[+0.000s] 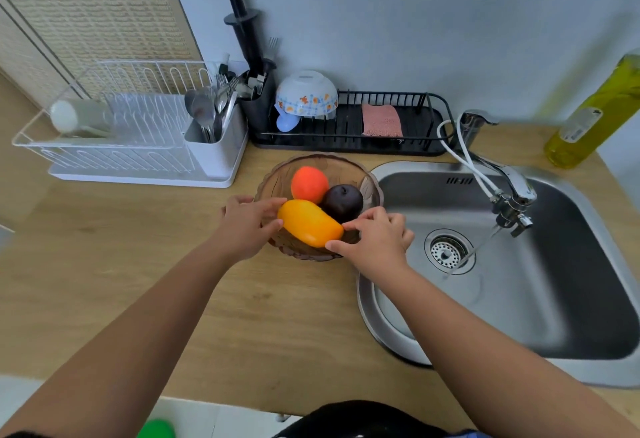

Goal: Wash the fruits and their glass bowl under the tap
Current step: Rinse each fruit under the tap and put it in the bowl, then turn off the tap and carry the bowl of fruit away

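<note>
Sitting on the wooden counter just left of the sink: one glass bowl, amber-tinted, scalloped rim, upright. It is holding three fruits: one yellow mango lying across the front, one orange fruit behind it, one dark plum to the right, all three touching.

Hands, two. The left hand is touching the mango's left end, fingers reaching over the bowl's near rim. The right hand is pinching the mango's right end, fingers curled. Whether either hand is also bearing on the glass is not clear.

Step in hand, as judged: taking the mango out for rinsing. Doing it well is meaning lifting it straight up, so the other two fruits are not rolling, then carrying it right to the tap, from which a thin stream appears to be running.

Surroundings: one white dish rack, one black dish rack carrying one upturned patterned bowl and one pink cloth; one oil bottle at far right.
</note>
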Demonstrator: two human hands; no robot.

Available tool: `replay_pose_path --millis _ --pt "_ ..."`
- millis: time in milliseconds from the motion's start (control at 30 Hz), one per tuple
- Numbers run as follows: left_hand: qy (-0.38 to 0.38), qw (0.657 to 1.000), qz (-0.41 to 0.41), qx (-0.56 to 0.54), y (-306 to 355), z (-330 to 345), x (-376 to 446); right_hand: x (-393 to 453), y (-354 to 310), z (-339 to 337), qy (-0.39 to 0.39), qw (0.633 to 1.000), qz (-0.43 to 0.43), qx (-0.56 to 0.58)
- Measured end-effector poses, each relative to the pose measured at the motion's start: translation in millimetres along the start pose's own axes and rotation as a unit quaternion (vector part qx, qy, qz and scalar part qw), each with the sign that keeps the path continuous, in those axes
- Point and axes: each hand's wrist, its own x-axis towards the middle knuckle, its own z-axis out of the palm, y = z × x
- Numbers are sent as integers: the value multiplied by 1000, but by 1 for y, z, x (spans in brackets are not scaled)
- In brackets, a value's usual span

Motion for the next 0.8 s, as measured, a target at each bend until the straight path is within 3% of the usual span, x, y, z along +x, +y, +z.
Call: replay_pose_path --millis 333,467,533,633,800 --pt "-7 1000 -9 24 -3 1 6 -2 -6 4 2 999 4 -36" --pt "60 998 -12 16 7 1 -2 -8 1 -13 -1 1000 -2 21" --pt "101 995 17 8 25 0 -3 -10 11 -35 32 998 -27 56" --pt "122 984 125 -36 66 2 7 -13 33 -86 103 982 -75 142" --pt "32 959 205 -191 158 22 27 13 85 -177 202 965 -49 162"
